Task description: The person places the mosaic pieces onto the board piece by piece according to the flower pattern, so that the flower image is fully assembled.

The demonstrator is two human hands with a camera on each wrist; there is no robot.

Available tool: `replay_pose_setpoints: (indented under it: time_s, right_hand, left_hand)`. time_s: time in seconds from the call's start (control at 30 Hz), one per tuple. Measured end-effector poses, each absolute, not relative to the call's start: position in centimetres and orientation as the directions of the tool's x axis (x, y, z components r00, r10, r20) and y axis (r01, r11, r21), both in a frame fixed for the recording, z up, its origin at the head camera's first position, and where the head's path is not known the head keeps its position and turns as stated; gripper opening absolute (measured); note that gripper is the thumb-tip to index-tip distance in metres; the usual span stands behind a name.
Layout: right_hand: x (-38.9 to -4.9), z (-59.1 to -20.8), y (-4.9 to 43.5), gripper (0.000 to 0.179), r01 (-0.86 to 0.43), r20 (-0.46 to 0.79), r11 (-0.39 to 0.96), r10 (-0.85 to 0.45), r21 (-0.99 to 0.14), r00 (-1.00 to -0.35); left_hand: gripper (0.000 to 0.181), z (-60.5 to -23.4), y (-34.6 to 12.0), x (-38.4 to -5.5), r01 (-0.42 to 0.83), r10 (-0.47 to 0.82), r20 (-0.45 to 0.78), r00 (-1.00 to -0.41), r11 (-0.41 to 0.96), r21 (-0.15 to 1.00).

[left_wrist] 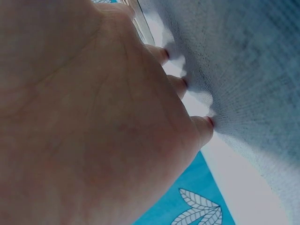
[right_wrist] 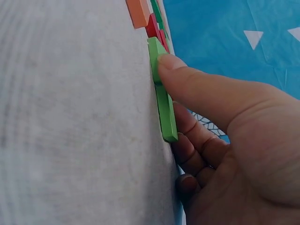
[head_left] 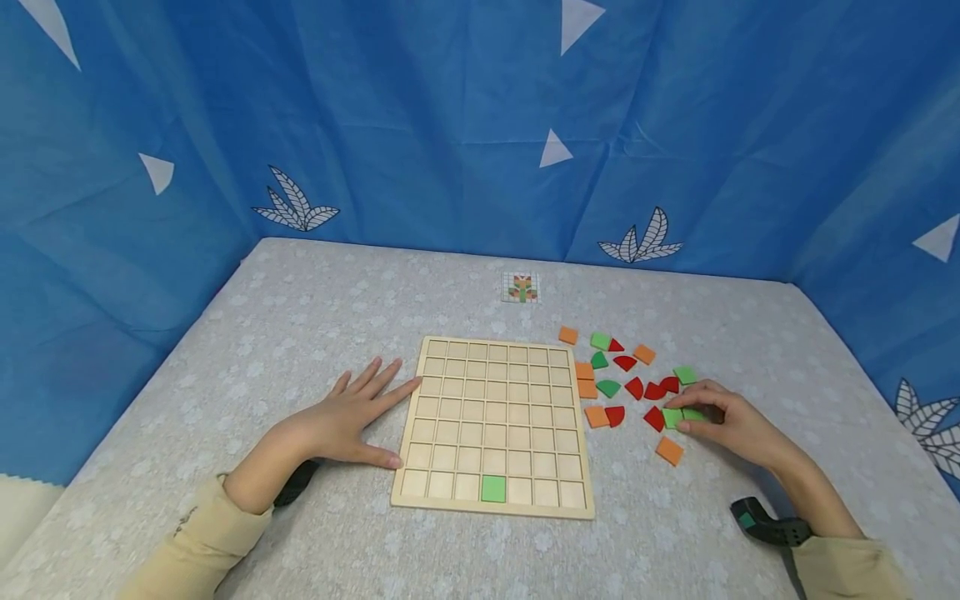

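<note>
A wooden grid board (head_left: pixel 495 511) lies on the table, with one light green square tile (head_left: pixel 493 489) in its bottom row. My left hand (head_left: pixel 348 425) rests spread on the cloth, thumb and index fingertips at the board's left edge. In the left wrist view, several fingertips (left_wrist: pixel 202 129) press on the cloth. Off to the board's right, my right hand (head_left: pixel 731 425) pinches a light green square tile (head_left: pixel 672 418) between thumb and index finger. A second green tile (right_wrist: pixel 166 112) lies against it, partly under the hand.
Orange squares (head_left: pixel 670 451), red quarter-rounds (head_left: pixel 634 388) and dark green quarter-rounds (head_left: pixel 608 389) lie scattered between board and right hand. Behind the board is a small picture card (head_left: pixel 521 287) with a gridded flower pattern. A blue curtain (head_left: pixel 450 125) surrounds the table.
</note>
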State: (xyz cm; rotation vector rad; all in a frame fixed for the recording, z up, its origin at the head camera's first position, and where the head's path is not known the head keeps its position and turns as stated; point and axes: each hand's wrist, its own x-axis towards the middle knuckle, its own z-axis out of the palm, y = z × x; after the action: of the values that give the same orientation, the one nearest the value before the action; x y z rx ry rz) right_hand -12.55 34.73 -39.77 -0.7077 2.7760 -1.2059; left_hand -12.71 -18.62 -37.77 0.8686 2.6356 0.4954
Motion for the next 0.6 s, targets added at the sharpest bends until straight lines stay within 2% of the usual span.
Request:
replay_pose_setpoints:
  time_s: [0.13,0.37,0.6]
  right_hand:
    - [-12.56,-39.86,34.7,0.024,-0.407,0.161,0.585,-0.426,-0.701,-0.89]
    - [-12.56,-39.86,34.71,0.018,-0.329,0.113,0.616,-0.363,-0.716,-0.925]
    - [-12.63,-40.02,34.95,0.013,-0.302,0.12,0.614,-0.32,-0.729,-0.94]
  left_hand:
    - [0.102,-37.7,-18.66,-12.66,0.506,0.621,-0.185,-0.762,0.749,0.428]
    - [0.102,-37.78,-18.68,-12.76,0.509,0.625,-0.184,-0.759,0.746,0.429]
    - [0.102,-37.68,-18.61,-12.79,0.506,0.623,-0.192,-0.759,0.748,0.429]
